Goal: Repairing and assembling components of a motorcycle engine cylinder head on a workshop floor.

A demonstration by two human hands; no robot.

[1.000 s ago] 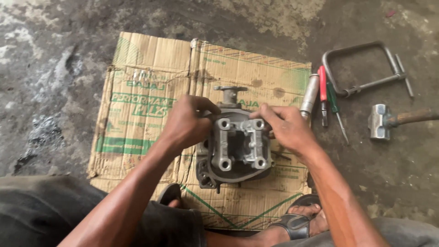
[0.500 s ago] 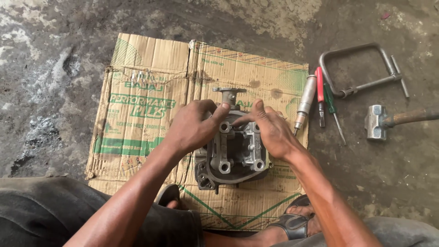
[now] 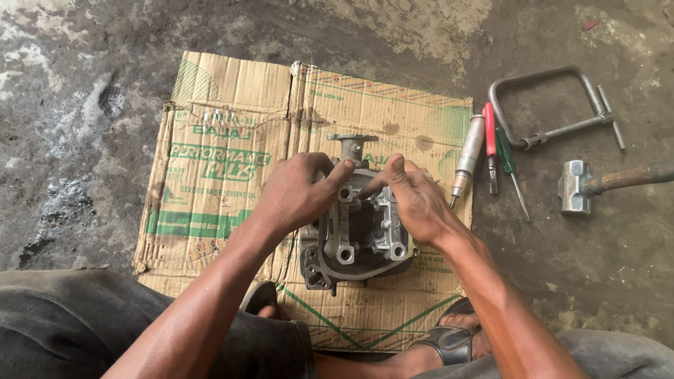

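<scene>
A flattened brown cardboard box with green printing point(image 3: 232, 140) is spread on the concrete floor point(image 3: 84, 84). At its centre, a grey cast-metal engine cylinder head point(image 3: 361, 235) is gripped by the left hand point(image 3: 298, 193) and right hand point(image 3: 414, 200), fingers curled, fingertips nearly meeting on top.

Soft, even daylight from above, bright and sharply focused throughout, with faint shadows, no glare, and slight wide-angle stretching at edges.

Both forearms reach forward and converge — the left hand point(image 3: 298, 193) palm-down with fingers curled and its thumb stretched rightward, the right hand point(image 3: 414, 196) beside it, thumb raised, the two thumb tips nearly meeting.
</scene>
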